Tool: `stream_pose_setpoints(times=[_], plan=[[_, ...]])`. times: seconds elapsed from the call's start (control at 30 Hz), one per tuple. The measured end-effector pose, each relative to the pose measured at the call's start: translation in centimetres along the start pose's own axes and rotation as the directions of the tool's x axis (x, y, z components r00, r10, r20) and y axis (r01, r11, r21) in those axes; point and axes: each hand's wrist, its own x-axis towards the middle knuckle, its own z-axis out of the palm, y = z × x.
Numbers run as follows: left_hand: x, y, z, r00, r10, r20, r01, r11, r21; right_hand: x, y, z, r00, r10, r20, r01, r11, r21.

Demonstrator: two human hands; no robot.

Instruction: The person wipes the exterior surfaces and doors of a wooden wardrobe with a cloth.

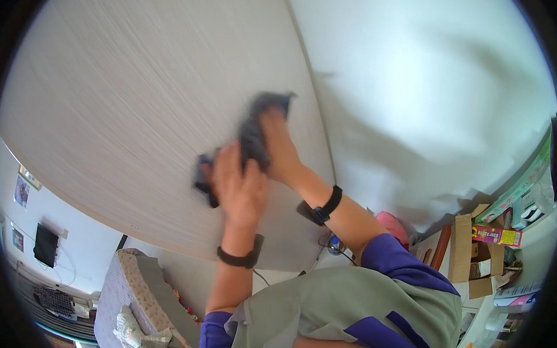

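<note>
1 panel (134, 87), pale, wood-grained, its right edge beside a white wall (435, 107). 1 bed (108, 293), beyond the panel's lower edge. 1 cardboard carton (460, 250), flaps up, right of the panel's lower end. 1 dark cloth (251, 141), bunched, at the panel's face, nearer its right edge than its left; long axis slanting lower left to upper right; whether 1 piece or 2, cannot tell. 2 bare hands: left hand (239, 191), fingers slightly parted over the cloth's lower-left portion; right hand (281, 144), nearer the panel's right edge, fingertips on the upper-right portion. Cloth directly under the fingers of each; tightness of grip blurred, cannot tell. 2 black wristbands (237, 258), 1 per wrist.
</note>
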Motion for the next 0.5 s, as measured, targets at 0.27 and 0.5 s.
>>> stream_pose_setpoints(times=[0.27,0.5], plan=[[5.6,-2.8,-3.5,0.965,-0.093,-0.245,0.156,0.956,0.249,13.4,-6.1,-0.1,0.941,-0.339,0.001,0.338,0.939,0.057],[5.5,0.2,1.9,0.983,-0.072,0.172,0.011,0.942,0.336,11.6,2.8,-0.6,0.989,-0.029,-0.145,0.01,0.992,-0.128]])
